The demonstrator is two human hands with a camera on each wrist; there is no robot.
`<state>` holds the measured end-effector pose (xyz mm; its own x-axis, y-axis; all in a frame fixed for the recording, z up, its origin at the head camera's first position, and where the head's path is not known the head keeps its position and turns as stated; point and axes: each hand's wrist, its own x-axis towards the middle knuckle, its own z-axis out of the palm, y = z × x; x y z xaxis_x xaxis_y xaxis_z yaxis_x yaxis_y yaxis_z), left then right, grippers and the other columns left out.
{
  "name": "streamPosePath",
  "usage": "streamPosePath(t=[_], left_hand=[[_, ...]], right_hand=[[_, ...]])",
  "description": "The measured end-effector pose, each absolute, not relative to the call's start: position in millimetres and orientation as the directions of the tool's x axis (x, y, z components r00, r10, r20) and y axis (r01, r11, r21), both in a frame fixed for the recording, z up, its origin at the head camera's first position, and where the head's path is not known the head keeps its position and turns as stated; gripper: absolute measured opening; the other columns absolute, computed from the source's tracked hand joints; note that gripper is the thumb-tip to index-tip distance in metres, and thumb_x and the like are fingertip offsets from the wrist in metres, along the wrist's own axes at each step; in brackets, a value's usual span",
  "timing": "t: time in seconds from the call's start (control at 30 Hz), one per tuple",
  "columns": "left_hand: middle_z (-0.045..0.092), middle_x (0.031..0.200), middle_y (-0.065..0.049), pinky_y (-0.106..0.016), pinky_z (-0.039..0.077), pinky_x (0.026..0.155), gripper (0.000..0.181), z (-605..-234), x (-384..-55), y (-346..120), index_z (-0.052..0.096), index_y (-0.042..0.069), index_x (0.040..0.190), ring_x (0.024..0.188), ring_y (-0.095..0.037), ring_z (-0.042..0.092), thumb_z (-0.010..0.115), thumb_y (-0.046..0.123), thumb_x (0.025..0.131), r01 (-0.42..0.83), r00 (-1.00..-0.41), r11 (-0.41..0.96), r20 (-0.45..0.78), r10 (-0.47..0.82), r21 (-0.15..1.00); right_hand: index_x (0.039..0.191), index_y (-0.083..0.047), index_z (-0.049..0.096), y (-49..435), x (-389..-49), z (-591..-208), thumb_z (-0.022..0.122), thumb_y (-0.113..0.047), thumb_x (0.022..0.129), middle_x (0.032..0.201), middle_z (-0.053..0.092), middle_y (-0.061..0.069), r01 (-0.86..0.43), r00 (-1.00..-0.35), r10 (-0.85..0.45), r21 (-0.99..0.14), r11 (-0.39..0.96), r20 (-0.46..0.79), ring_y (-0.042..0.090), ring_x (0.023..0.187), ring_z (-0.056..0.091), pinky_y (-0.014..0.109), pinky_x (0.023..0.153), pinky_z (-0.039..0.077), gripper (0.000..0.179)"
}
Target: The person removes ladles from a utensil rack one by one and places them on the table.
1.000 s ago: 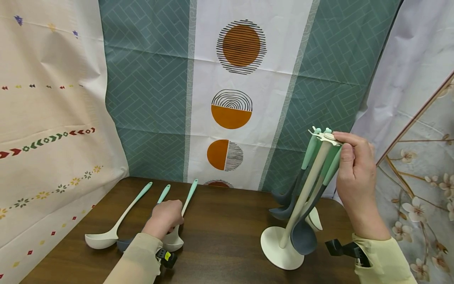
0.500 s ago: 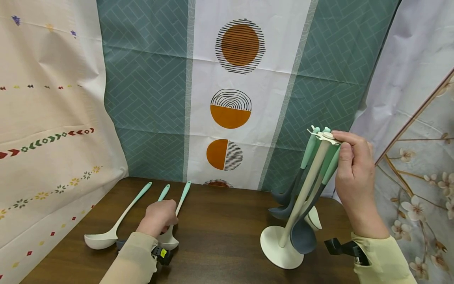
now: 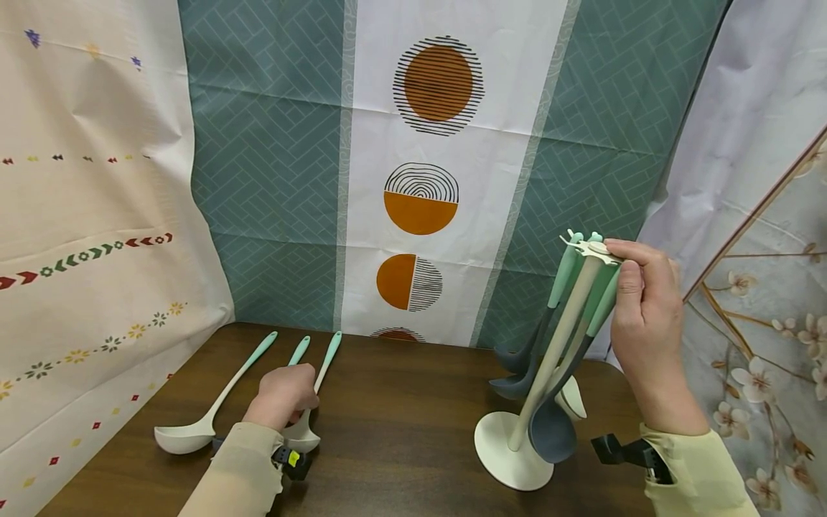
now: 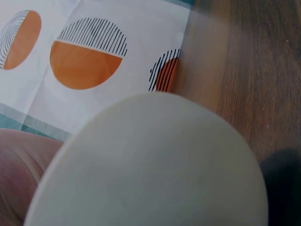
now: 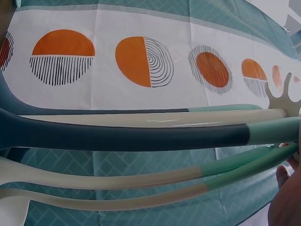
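In the head view my left hand (image 3: 284, 397) holds a cream spoon (image 3: 301, 434) by its neck, the mint handle leaning up and right. Its rounded cream head (image 4: 160, 165) fills much of the left wrist view. Beside it lies another utensil with a mint handle (image 3: 299, 350), its dark blue head mostly hidden by my left arm. A cream ladle (image 3: 187, 438) rests further left. On the right, my right hand (image 3: 649, 323) pinches the top of a cream utensil stand (image 3: 555, 352), which leans rightward. Dark blue utensils (image 5: 141, 134) and cream ones with mint handles hang from it.
A brown wooden table (image 3: 400, 438) lies under everything, with the stand's round base (image 3: 510, 459) at its right. Patterned curtains (image 3: 271, 179) hang behind the table, and a cream cloth (image 3: 97, 251) closes off the left side.
My left hand has shifted left with the cream spoon, bringing its handle closer to the middle utensil's handle. My right hand and the stand stay about where they were.
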<state>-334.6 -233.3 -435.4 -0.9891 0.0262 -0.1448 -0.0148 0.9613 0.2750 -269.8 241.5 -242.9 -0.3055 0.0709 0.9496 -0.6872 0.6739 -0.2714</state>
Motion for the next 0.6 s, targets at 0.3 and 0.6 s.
streamPosePath(t=[0.3,0.6], left_hand=[[0.066,0.061,-0.006,-0.032,0.044,0.052,0.024,-426.9,-324.2,-235.5,0.067,0.007,0.075,0.05,-0.017,0.064,0.077,0.008,0.097,-0.004,-0.99,0.96,-0.134,0.035,0.28],[0.065,0.059,-0.006,-0.032,0.044,0.052,0.024,-427.0,-325.8,-237.4,0.067,0.007,0.074,0.049,-0.016,0.062,0.077,0.008,0.095,-0.016,-0.989,0.961,-0.144,0.025,0.275]], right_hand=[[0.136,0.001,0.071,241.0,-269.7,-242.4,0.047,-0.012,0.117,0.134,0.069,0.017,-0.69,-0.302,0.072,-0.27,0.672,0.951,-0.002,0.122,0.047,0.023,0.1,0.032,0.033],[0.136,0.001,0.071,240.6,-270.3,-242.3,0.048,-0.011,0.116,0.133,0.07,0.0,-0.697,-0.293,0.071,-0.264,0.666,0.953,-0.002,0.121,0.047,0.024,0.099,0.032,0.033]])
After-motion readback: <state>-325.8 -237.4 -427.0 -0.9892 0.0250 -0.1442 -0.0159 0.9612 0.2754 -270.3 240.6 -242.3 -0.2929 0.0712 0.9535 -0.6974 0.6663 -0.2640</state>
